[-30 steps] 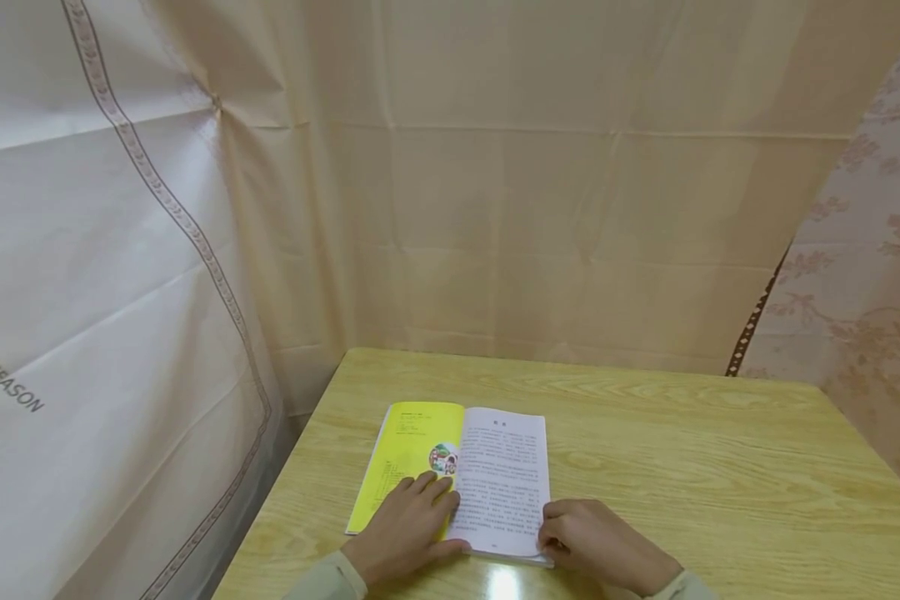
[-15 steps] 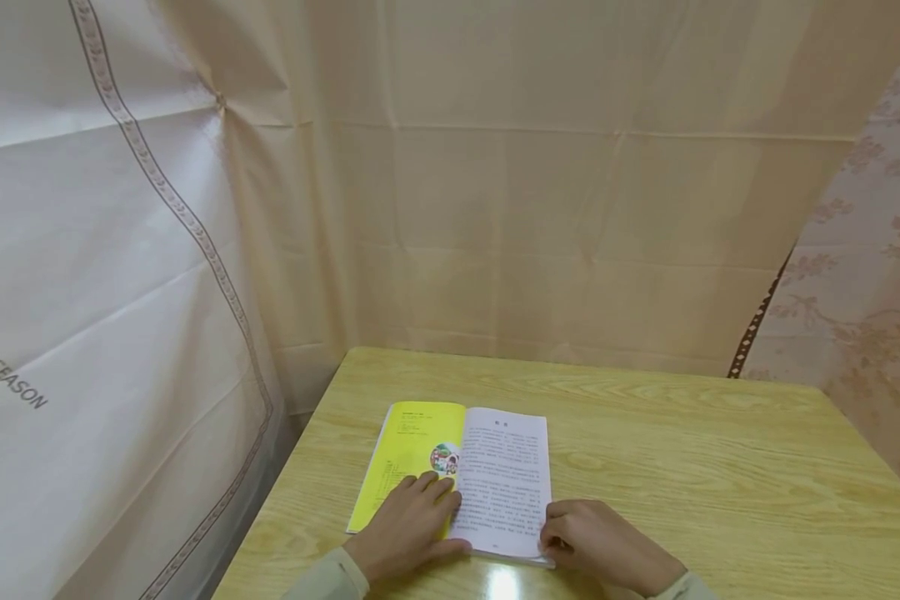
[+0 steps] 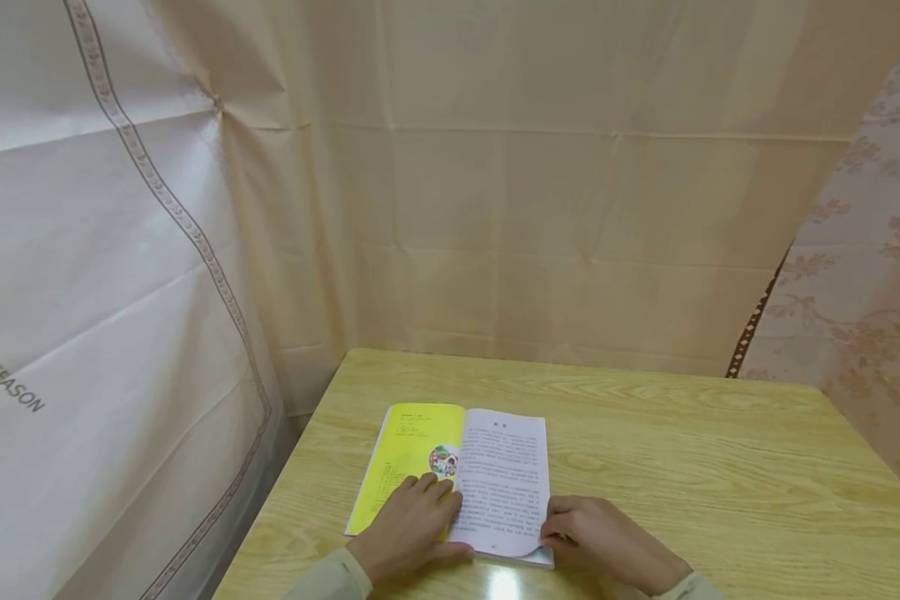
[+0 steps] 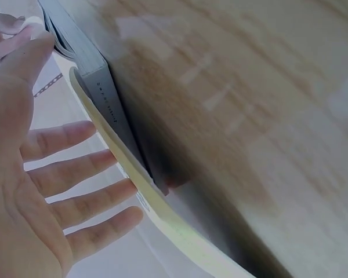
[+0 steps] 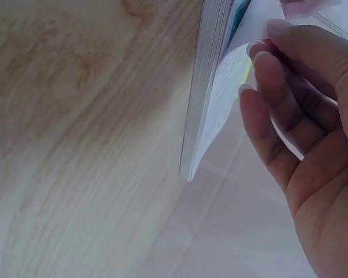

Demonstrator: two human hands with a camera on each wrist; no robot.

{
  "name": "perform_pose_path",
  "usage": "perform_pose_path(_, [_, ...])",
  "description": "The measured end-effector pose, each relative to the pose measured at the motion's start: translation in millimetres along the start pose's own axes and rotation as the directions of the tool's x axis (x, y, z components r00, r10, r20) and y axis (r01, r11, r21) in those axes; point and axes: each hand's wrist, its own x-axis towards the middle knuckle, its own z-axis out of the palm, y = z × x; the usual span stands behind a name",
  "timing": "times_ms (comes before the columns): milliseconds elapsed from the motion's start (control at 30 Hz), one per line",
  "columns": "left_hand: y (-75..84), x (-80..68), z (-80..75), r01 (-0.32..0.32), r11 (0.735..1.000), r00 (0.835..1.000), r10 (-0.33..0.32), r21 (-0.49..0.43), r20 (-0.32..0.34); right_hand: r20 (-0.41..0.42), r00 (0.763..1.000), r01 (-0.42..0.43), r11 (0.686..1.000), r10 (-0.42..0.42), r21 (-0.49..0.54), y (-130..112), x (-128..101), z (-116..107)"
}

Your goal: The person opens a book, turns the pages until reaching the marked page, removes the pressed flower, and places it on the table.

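An open book lies on the wooden table, a bright yellow page on its left and a white printed page on its right. My left hand rests on the lower yellow page beside the fold, its fingers extended; the left wrist view has these fingers on the yellow sheet. At the lower right corner, my right hand pinches the white page between thumb and fingertips. That corner curls up, baring part of the sheet below. In the right wrist view, the thick stack of page edges stands beside the hand.
The wooden table stretches to the right of and behind the book. Beige cloth hangs behind the table, pale printed sheeting on the left, and flower-patterned cloth on the right.
The lower right corner of the white page has risen and curled, with my right hand lifting it slightly. My left hand has stayed nearly in place on the yellow page.
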Motion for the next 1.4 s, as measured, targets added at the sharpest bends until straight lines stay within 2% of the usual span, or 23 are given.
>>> perform_pose_path(200, [0.6,0.7,-0.8,0.004,1.000,1.000,-0.004,0.002,0.007,-0.020,1.000,0.022,1.000,-0.022,0.007,1.6,-0.2,1.6])
perform_pose_path(400, [4.0,3.5,0.6,0.025,1.000,1.000,-0.025,0.017,0.006,-0.121,0.992,0.037,0.999,-0.037,0.004,0.0,0.4,2.0])
perform_pose_path(667, [9.9,8.7,1.7,0.057,0.997,0.997,-0.059,0.045,0.047,-0.280,0.960,-0.002,1.000,0.005,0.011,-2.8,0.1,4.0])
perform_pose_path(833, [11.1,10.0,2.0,0.066,0.997,0.996,-0.068,0.026,0.050,-0.332,0.942,-0.043,0.999,0.049,0.023,-5.3,0.1,4.3])
perform_pose_path(1000, [11.2,9.7,1.3,0.055,0.998,0.998,-0.056,0.031,0.036,-0.379,0.925,-0.033,0.999,0.036,0.013,-4.5,-0.3,7.1])
perform_pose_path(1100, [10.0,8.7,-0.2,0.058,0.998,0.997,-0.059,0.017,0.050,-0.397,0.916,-0.055,0.998,0.060,0.024,-3.4,-1.1,9.0])
perform_pose_path(1167, [9.1,8.0,-1.2,0.065,0.998,0.995,-0.064,-0.011,0.070,-0.393,0.913,-0.103,0.994,0.111,0.042,-3.0,-1.7,9.6])
perform_pose_path(1233, [8.0,7.7,-2.2,0.075,0.996,0.994,-0.071,-0.047,0.085,-0.354,0.918,-0.161,0.984,0.180,0.081,-2.9,-2.0,9.4])
perform_pose_path(1333, [7.1,7.0,-3.2,0.091,0.992,0.994,-0.085,-0.085,0.074,-0.208,0.929,-0.276,0.948,0.305,0.156,-3.3,-2.3,8.1])
perform_pose_path(1400, [6.5,6.3,-3.9,0.104,0.990,0.994,-0.100,-0.093,0.044,-0.088,0.935,-0.326,0.930,0.344,0.169,-4.0,-2.8,7.2])
